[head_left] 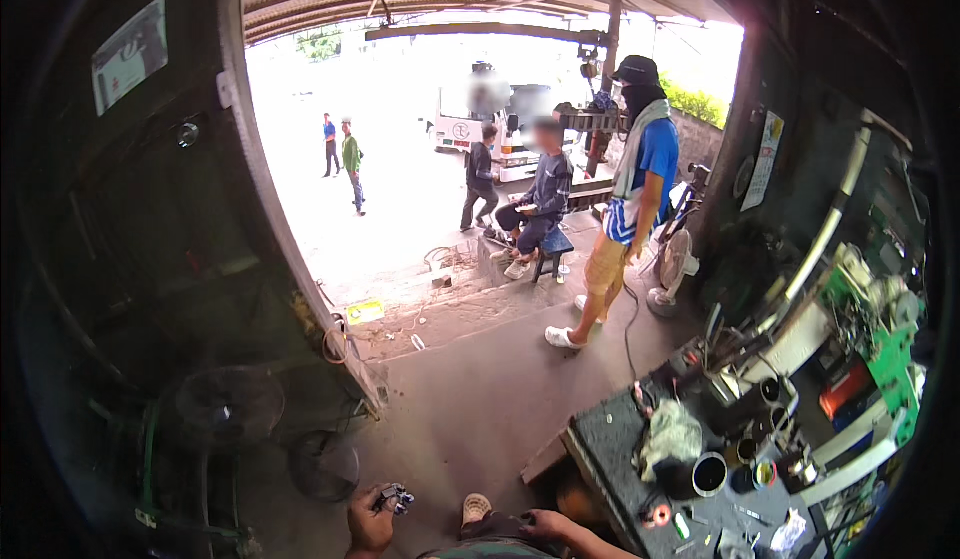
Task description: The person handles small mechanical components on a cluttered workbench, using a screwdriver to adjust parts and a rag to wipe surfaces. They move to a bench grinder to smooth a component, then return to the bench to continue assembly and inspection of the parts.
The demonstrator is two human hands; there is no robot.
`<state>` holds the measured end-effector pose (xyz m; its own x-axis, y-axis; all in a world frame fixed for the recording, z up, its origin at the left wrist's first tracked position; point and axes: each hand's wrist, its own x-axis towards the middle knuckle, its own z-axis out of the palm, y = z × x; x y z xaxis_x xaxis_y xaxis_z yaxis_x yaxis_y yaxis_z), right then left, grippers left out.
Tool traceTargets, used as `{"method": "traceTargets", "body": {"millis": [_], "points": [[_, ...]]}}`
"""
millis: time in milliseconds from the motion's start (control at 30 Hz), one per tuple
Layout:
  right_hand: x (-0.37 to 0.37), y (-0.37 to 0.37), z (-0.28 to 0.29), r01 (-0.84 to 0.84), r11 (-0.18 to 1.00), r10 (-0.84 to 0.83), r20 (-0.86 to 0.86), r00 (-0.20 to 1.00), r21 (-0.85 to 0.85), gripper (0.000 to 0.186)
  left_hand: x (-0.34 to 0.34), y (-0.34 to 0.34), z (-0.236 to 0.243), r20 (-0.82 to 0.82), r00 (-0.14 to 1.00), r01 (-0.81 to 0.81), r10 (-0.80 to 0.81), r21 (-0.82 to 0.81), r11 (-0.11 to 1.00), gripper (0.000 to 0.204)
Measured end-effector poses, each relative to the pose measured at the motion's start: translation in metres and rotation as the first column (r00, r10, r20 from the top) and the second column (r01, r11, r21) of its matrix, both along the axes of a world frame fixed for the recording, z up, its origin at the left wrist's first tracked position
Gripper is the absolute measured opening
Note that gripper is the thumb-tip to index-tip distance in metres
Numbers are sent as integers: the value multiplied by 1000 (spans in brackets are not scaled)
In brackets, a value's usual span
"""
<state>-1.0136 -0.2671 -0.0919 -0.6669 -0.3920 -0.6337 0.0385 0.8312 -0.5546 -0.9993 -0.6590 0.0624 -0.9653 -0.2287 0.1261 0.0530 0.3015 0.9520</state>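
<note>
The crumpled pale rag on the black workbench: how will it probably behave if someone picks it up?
The rag is probably floppy, since it lies in loose, irregular folds. It should be light for its size, as it looks like cloth. Lifted carelessly, it might nudge the open black cylinder close beside it.

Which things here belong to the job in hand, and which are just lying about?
In hand:
- small dark-and-silver object, kind unclear, in the left hand

Apparently just lying about:
- crumpled pale cloth on the dark workbench
- white round fan
</note>
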Motion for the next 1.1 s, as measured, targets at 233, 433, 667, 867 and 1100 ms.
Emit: {"method": "traceTargets", "body": {"millis": [233,433,667,867,1100], "points": [[-277,-34,78,33,991,-52,-155,986,-128,62,-228,14,37,-36,997,60,-65,-125,990,25],[-441,0,76,243,968,-252,-170,953,-69,61,-433,12,-21,33,996,79,-79,6,997,24],[-485,93,-15,436,861,-469,77,880,262,57,-703,69,11,67,933,356,-353,-45,933,21],[-522,156,-35,580,736,-634,54,771,349,61,-861,148,51,42,811,585,-584,-82,807,24],[-644,207,-75,485,820,-552,195,811,305,61,-955,249,-6,128,781,603,-611,99,791,27]]}}
